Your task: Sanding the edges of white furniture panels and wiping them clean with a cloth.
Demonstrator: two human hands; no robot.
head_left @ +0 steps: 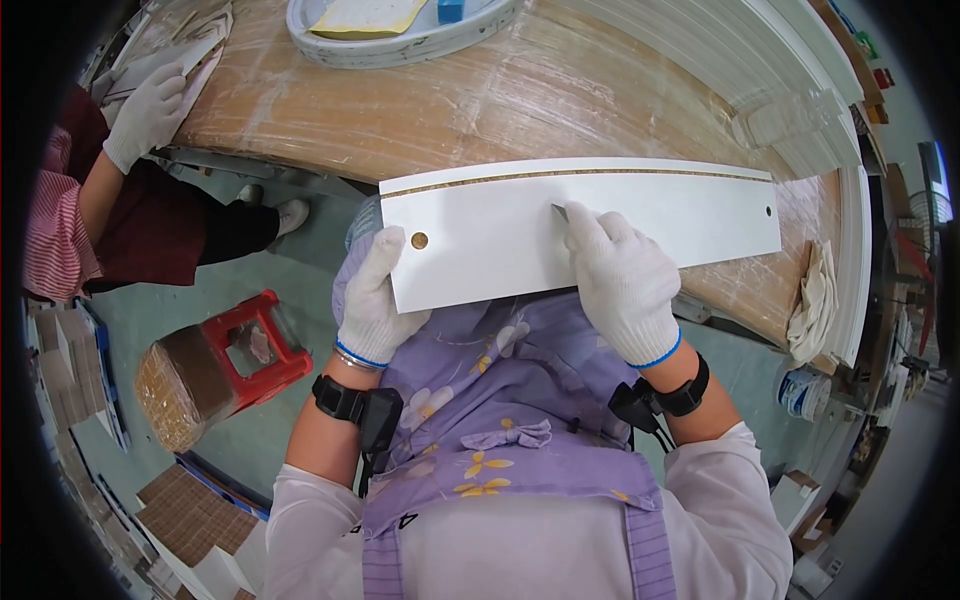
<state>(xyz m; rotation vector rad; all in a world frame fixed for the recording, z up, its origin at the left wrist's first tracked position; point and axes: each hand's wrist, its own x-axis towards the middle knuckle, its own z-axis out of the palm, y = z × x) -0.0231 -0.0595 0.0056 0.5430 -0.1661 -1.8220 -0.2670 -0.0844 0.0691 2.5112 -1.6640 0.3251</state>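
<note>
A long white panel (490, 235) lies across my lap and the table's near edge. It has a brown groove along its far side, a round brown hole near its left end and a small dark hole near its right end. My left hand (374, 298), in a white knit glove, grips the panel's left end, thumb on top and fingers hidden beneath. Over the panel's middle, my gloved right hand (622, 275) is closed around a small tool; only its thin grey blade-like tip (560, 211) shows, close to the white surface.
Beyond the panel is a film-covered brown table (420, 120) with a round white tray (390, 52). White panels (800, 60) are stacked at far right, near a crumpled cloth (815, 305). At left, a co-worker's gloved hand (147, 118) touches thin sheets; a red stool (258, 350) lies tipped over.
</note>
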